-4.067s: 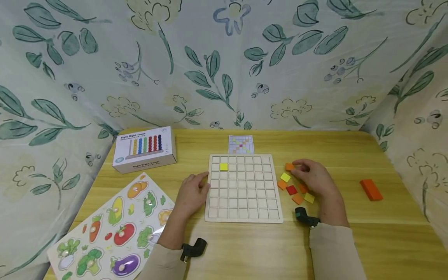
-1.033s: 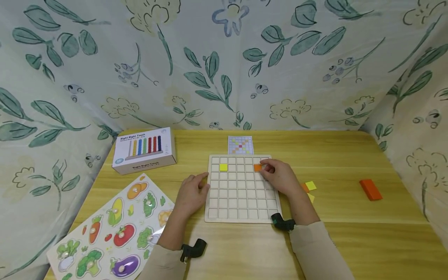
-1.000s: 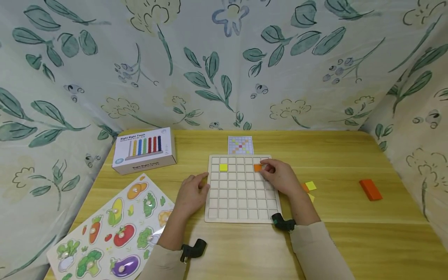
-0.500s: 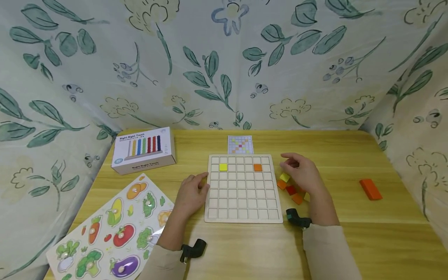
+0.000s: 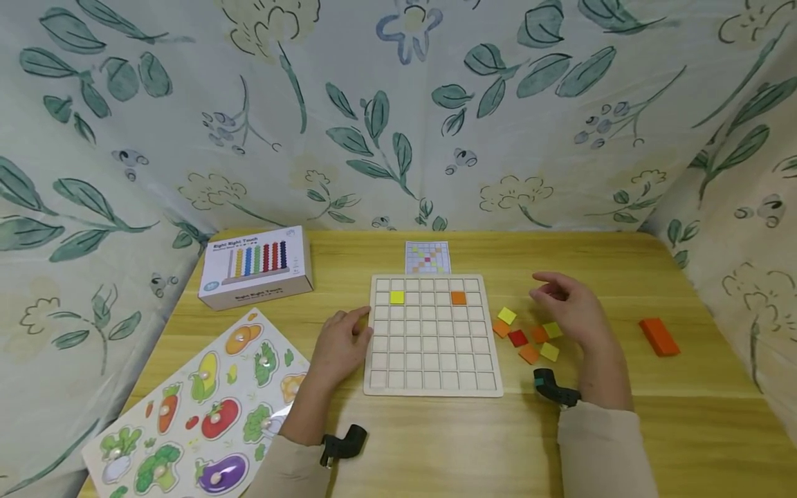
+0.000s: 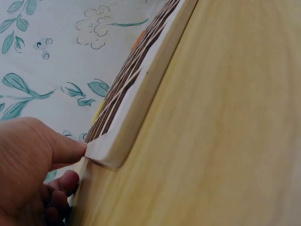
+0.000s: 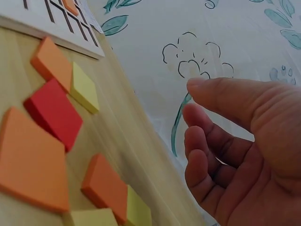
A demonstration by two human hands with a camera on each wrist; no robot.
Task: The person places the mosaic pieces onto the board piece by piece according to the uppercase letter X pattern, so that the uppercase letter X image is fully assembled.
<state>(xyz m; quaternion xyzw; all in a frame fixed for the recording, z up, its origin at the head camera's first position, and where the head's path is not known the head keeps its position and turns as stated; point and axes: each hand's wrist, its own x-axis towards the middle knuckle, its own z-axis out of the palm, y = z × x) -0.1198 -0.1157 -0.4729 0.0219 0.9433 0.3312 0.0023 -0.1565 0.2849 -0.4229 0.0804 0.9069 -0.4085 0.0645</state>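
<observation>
A wooden grid board lies in the middle of the table. One yellow tile sits in its second row at the left, and an orange tile sits in the same row towards the right. My left hand rests at the board's left edge; in the left wrist view the thumb touches the corner. Holding nothing, my right hand hovers just behind the loose tiles, its fingers loosely bent. Those are several orange and yellow tiles and a red tile, right of the board.
Behind the board lies a printed grid card with coloured squares. A white box stands at the back left, with a vegetable puzzle board in front. An orange block lies far right.
The right hand carried an orange tile from the pile to the board's second row and let go of it. It then moved back right, past the loose tiles. The left hand stayed put.
</observation>
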